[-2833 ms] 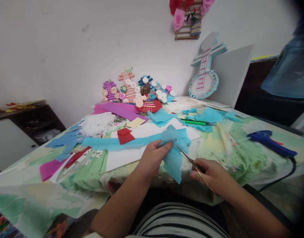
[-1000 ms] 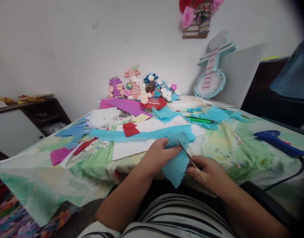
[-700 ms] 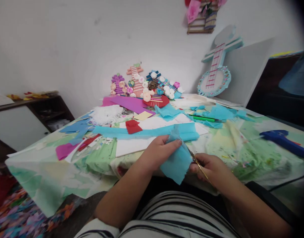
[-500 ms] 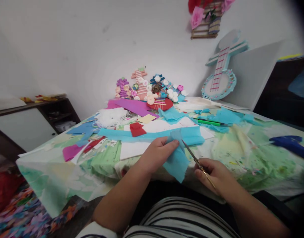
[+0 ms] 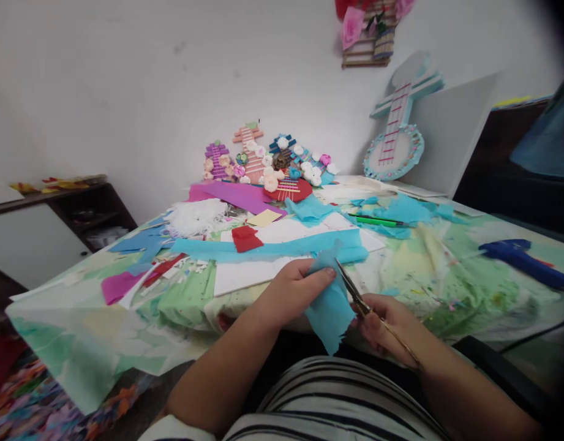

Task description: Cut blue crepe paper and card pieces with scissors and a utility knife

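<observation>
Between thumb and fingers, my left hand pinches a piece of light-blue crepe paper, which hangs down over the table's front edge with a ragged lower end. My right hand is closed around gold-handled scissors, their blades pointing up and left against the paper's right edge. A long light-blue paper strip lies just beyond my hands on a white board. On that strip rests a small red paper piece.
A blue glue gun lies at the right. Green pens sit among blue scraps, and white shredded paper lies at the left. Decorated guitar shapes stand at the back; a larger guitar model leans at the right.
The scissors have come in against the paper's right edge, where a gap stood before. The view has turned slightly right. A small blue scrap now shows on the cloth beyond my right hand.
</observation>
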`<state>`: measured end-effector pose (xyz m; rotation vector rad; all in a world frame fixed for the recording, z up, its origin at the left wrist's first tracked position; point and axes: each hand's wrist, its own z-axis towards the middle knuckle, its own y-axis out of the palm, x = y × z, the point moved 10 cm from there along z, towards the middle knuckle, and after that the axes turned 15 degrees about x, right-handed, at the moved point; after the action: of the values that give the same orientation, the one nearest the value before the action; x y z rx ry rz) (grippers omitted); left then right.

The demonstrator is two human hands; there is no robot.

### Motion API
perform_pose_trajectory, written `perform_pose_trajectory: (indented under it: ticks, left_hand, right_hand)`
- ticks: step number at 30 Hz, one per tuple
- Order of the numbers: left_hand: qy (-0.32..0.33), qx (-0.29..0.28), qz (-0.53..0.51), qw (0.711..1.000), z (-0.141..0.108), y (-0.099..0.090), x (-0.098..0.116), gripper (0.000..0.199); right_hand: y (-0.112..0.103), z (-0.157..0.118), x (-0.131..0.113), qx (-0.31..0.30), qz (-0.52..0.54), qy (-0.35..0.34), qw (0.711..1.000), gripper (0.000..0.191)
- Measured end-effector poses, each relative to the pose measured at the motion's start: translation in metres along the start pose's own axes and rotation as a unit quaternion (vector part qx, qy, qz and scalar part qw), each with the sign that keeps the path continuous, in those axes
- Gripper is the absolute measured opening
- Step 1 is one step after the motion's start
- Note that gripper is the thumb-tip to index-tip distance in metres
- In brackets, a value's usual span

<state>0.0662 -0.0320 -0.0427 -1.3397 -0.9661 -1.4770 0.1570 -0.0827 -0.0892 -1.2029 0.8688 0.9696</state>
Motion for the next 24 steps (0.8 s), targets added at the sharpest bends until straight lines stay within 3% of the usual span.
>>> perform_pose_trajectory:
  ticks: [5,10,17,24]
  left_hand:
    - [-0.043,-0.009,-0.054,0.998,-0.001,0.008,-0.009,0.029]
    - [-0.023,0.04,-0.048,0.998,0.006,-0.001,-0.01,0.026]
    - [-0.034,-0.024,-0.012,0.999,0.0,0.01,-0.015,0.026]
    - [-0.013,-0.022,-0.001,1.0,0.002,0.006,-0.009,0.026]
  right_hand:
    - [0.002,-0.007,0.011,-0.021,0.033,0.038,0.999,0.065]
    - [0.005,-0.012,0.018,-0.031,0.079,0.051,0.995,0.066]
    - [0.015,-0.014,0.007,-0.059,0.104,0.02,0.993,0.063]
    - [0.021,-0.013,0.005,-0.059,0.134,0.019,0.989,0.062]
